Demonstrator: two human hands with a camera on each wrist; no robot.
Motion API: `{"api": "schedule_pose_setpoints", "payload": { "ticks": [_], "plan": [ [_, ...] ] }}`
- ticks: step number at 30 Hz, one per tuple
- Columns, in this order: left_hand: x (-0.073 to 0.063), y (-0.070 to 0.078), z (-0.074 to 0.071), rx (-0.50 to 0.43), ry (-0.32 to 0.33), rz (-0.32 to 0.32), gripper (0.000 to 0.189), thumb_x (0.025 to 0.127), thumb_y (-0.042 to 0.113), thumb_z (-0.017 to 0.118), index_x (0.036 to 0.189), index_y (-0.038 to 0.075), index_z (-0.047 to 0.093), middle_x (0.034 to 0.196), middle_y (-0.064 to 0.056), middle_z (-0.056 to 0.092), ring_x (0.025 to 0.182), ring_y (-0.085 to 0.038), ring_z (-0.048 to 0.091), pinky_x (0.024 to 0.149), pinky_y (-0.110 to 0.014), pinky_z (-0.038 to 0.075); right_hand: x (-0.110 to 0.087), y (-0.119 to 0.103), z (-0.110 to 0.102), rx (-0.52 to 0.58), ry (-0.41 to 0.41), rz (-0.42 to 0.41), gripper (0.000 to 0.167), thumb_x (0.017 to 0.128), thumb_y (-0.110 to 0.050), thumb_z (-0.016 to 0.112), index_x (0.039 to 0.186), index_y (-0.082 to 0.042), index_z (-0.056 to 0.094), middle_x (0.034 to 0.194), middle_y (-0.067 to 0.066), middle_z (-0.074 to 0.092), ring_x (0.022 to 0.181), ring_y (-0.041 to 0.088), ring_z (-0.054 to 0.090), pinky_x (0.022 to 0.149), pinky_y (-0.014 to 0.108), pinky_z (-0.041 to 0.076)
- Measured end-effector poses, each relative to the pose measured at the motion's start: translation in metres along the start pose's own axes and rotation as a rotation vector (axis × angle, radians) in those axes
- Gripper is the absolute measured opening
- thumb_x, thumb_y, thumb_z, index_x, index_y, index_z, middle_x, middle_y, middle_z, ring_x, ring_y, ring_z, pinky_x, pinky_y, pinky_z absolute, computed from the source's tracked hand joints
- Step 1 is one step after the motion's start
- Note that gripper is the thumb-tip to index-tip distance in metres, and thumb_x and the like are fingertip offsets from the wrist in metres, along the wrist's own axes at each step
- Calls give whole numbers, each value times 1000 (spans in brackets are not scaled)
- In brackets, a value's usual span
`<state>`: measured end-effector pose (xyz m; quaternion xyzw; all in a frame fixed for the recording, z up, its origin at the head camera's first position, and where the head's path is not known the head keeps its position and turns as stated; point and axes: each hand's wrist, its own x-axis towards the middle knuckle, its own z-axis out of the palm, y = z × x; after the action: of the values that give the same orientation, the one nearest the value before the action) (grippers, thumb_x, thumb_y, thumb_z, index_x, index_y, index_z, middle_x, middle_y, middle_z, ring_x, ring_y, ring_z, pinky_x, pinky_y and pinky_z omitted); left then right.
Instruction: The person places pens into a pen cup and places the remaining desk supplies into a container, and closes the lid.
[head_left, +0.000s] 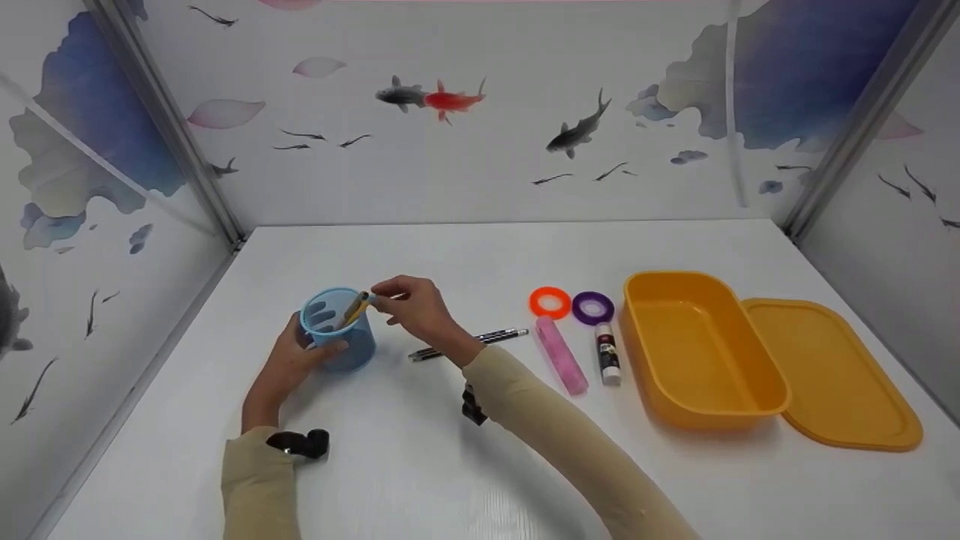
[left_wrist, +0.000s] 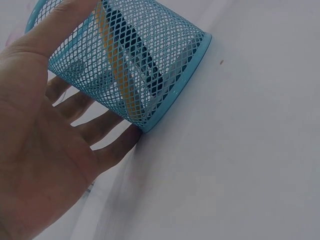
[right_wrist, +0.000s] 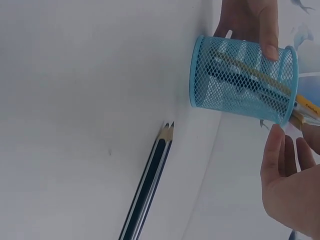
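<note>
The left hand (head_left: 291,364) curls round the blue mesh cup (head_left: 354,351), holding its side. At the cup's rim, the right hand (head_left: 420,307) pinches the pens (right_wrist: 306,105) (their lower ends show through the cup's mesh). Right of the cup lie striped pencils (head_left: 498,336); farther right are a glue stick (head_left: 607,355) and a yellow tub (head_left: 709,420).

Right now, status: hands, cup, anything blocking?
Left fingers grip cup. Right fingers at pens, grip unclear. Black pencils lie aside; nothing seen blocking.
</note>
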<state>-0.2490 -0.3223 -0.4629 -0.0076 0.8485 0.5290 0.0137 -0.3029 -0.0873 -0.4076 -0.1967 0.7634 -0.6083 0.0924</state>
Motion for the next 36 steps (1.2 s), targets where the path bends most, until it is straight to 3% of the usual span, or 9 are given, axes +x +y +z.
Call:
{"api": "schedule_pose_setpoints", "payload": {
  "ticks": [11,16,25,31,36],
  "plan": [
    [2,1,2,1,0,-17,103,87,40,77,159,8,11,166,-19,22,155,-41,17,125,-59,21,-8,6,-49,-118,-147,-74,30,96,-24,69,123,-13,69,118,6,70,96,12,66,79,28,57],
    [2,0,1,-14,-3,2,100,88,37,76,159,8,12,165,-19,23,155,-42,17,124,-59,22,-14,13,-67,-162,-173,-68,30,94,-26,71,123,-15,69,114,4,71,96,13,64,81,23,55],
    [2,-2,1,-8,-2,3,100,89,38,75,159,8,11,165,-18,22,155,-41,17,124,-59,22,-29,21,-102,-240,-207,-104,29,93,-23,72,121,-14,70,109,4,72,103,17,64,88,27,56],
    [0,0,1,4,-8,-9,101,89,40,74,159,8,9,166,-18,21,155,-42,16,124,-59,21,-37,28,-129,-279,-203,-30,25,92,-22,74,116,-17,73,106,2,73,100,16,66,91,33,59],
    [-1,0,0,3,-5,12,100,89,39,75,159,7,11,165,-19,22,155,-43,16,124,-60,22,-42,36,-147,-296,-200,44,25,91,-22,75,113,-11,73,107,4,74,99,17,68,94,37,59]
  ]
}}
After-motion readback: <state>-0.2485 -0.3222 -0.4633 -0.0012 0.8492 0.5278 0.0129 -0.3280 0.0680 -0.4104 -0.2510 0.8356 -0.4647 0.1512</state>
